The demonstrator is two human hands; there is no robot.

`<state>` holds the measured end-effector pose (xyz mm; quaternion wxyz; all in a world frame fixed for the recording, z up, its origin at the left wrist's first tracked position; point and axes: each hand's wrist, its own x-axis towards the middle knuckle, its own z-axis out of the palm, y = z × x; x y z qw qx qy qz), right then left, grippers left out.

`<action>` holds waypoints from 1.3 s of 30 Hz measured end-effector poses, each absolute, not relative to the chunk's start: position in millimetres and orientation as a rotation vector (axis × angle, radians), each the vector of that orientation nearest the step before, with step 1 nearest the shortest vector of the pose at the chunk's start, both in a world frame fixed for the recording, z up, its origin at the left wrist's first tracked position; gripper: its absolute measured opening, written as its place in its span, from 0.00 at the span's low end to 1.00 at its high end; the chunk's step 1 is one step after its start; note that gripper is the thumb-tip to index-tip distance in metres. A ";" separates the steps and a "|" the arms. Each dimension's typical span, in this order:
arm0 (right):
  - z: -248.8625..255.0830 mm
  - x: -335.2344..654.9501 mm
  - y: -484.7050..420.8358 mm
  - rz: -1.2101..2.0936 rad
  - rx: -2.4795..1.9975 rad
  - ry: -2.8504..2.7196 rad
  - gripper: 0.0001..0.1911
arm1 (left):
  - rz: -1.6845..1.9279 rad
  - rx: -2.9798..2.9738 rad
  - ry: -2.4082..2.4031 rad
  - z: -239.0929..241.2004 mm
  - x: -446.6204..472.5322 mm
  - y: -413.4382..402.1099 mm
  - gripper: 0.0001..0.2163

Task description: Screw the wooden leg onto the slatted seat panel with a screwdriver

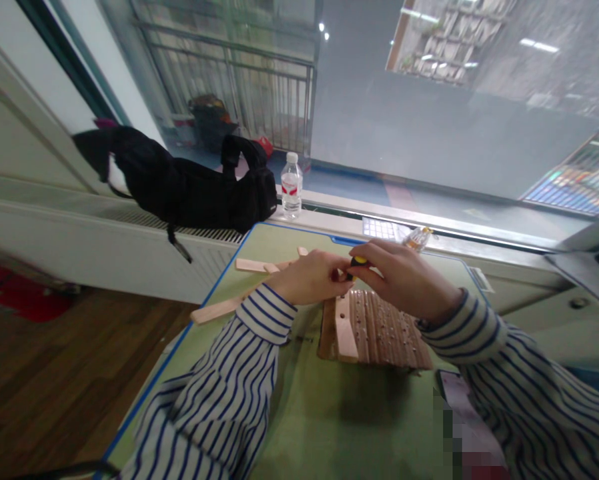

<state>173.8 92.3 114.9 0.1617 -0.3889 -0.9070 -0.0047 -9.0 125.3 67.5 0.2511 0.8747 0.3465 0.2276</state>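
Observation:
My left hand [312, 277] and my right hand [404, 277] meet above a ribbed wooden board [379, 330] lying on the green table [329, 413]. My right hand's fingers are closed on a small tool with a yellow and black handle [358, 261]. The fingers of my left hand are pinched together right beside that tool; what they pinch is too small to make out. A pale wooden strip [346, 330] lies along the board's left side. More pale wooden strips [219, 308] lie on the table to the left of my left hand.
A black bag [189, 183] and a clear water bottle [291, 185] rest on the window sill behind the table. A small clear plastic packet [419, 237] lies near the table's far edge. A phone-like object [459, 400] sits by my right forearm. Wooden floor lies left.

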 end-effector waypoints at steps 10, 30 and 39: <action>115.1 174.1 90.8 0.032 -1.210 -2.554 0.10 | 0.653 2.403 0.946 62.7 -8.2 130.4 0.07; 109.6 173.7 90.0 -0.014 -1.215 -2.519 0.10 | 0.607 2.421 0.965 66.7 -6.9 128.2 0.07; 118.1 172.9 91.3 0.040 -1.204 -2.561 0.16 | 0.618 2.431 0.958 60.5 -8.7 127.6 0.07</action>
